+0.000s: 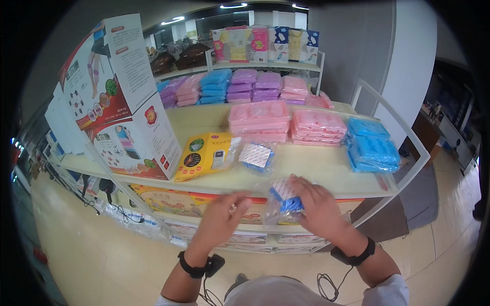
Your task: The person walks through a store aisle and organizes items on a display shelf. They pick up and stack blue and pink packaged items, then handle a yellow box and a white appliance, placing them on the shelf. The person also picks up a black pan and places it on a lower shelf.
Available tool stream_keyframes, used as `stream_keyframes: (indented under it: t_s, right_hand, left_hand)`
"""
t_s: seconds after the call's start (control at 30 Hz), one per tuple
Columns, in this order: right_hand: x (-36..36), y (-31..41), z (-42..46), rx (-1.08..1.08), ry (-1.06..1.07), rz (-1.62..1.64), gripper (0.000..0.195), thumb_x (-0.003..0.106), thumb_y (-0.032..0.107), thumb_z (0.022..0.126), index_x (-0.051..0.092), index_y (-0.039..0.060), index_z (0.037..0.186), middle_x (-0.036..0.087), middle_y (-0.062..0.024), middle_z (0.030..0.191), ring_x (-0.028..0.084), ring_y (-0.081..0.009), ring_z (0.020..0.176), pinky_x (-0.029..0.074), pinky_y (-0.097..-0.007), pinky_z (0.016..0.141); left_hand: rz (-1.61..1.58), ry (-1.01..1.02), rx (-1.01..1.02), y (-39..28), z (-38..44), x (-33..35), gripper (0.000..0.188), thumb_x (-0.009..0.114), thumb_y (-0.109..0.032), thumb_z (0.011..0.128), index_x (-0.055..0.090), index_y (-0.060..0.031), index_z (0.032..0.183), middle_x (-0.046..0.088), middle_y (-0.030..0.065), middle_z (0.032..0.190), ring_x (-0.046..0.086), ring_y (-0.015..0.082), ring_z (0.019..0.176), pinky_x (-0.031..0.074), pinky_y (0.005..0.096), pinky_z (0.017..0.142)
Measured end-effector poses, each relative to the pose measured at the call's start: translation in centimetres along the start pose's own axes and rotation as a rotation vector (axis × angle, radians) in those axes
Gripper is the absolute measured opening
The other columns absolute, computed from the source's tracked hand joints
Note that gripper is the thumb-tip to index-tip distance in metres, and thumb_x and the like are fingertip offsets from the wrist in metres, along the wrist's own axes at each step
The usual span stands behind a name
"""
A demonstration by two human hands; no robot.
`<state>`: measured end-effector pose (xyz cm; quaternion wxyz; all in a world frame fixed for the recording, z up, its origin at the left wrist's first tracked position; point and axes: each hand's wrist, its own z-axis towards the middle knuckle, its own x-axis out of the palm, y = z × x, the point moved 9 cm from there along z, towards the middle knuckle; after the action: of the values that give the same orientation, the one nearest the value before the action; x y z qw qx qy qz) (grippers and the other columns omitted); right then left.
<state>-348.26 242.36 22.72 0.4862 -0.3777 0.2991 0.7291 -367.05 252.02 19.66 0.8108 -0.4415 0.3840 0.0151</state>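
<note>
My right hand [319, 206] grips a clear plastic bag [288, 197] in front of the shelf's front edge. Inside the bag are a blue item and a white patterned square; their exact kind is unclear. To the left, my left hand [224, 216] is raised with thumb and fingers apart, holding nothing. A similar clear bag with blue contents [256, 156] lies on the white shelf [306, 168]. Beside it rests a yellow printed packet [208, 155] with a clear edge. Both wrists wear black straps with cabled devices.
Two tall printed cartons [126, 95] stand stacked at left. Pink wrapped packs [260, 118] and blue wrapped packs [373, 143] sit farther back and right. Behind them are more stacks, including purple packs [268, 84]. A white metal rail [398, 118] bounds the shelf's right side. Printed boxes [172, 202] fill the tier below.
</note>
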Motion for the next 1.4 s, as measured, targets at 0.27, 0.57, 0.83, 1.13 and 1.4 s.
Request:
stream_keyframes:
  t_s: [0.27,0.57,0.83,1.13,1.4]
  right_hand:
    - [-3.1,-2.1,2.3,0.044,-0.202,-0.218,0.051,0.080,0.013,0.074,0.063,0.0081,0.121,0.061,-0.0136,0.126,0.060,-0.0332,0.119,0.046,-0.0448,0.103]
    - [-1.8,-8.1,-1.6,0.205,-0.155,-0.222,0.051,0.079,0.005,0.069,0.067,0.0080,0.118,0.062,-0.0104,0.112,0.061,-0.0337,0.106,0.050,-0.0454,0.094]
    - [-2.7,-16.9,-4.1,1.065,-0.531,0.970,0.048,0.076,0.029,0.094,0.061,-0.0048,0.126,0.070,-0.0160,0.108,0.074,-0.0240,0.083,0.063,-0.0355,0.068]
    - [2.8,-19.6,-6.8,1.385,-0.116,1.012,0.049,0.062,0.039,0.102,0.063,-0.0097,0.103,0.073,-0.0229,0.082,0.071,-0.0281,0.058,0.057,-0.0361,0.048]
    - [-3.3,-13.0,-2.0,0.422,-0.302,-0.131,0.027,0.069,0.026,0.095,0.073,0.0001,0.103,0.074,-0.0168,0.101,0.072,-0.0300,0.090,0.057,-0.0390,0.074]
  left_hand:
    - [0.749,-0.202,0.375,0.1,9.2,0.7,0.062,0.081,-0.018,0.081,0.059,-0.0120,0.139,0.061,0.0090,0.140,0.056,0.0312,0.130,0.043,0.0449,0.110]
    - [0.580,-0.085,0.373,-2.0,10.8,1.6,0.047,0.076,-0.018,0.084,0.066,-0.0093,0.129,0.069,0.0118,0.125,0.064,0.0315,0.115,0.050,0.0433,0.099]
    - [0.400,-0.381,0.318,-5.4,11.9,-1.9,0.043,0.074,-0.024,0.090,0.067,-0.0074,0.129,0.072,0.0159,0.116,0.067,0.0363,0.106,0.054,0.0446,0.091]
    - [0.398,-0.371,0.303,-5.9,11.8,-0.2,0.044,0.075,-0.025,0.089,0.068,-0.0064,0.129,0.072,0.0159,0.114,0.068,0.0355,0.104,0.054,0.0440,0.090]
    - [0.393,-0.279,0.368,-7.6,12.4,2.3,0.046,0.074,-0.023,0.089,0.066,-0.0073,0.132,0.071,0.0155,0.117,0.067,0.0348,0.107,0.054,0.0432,0.091]
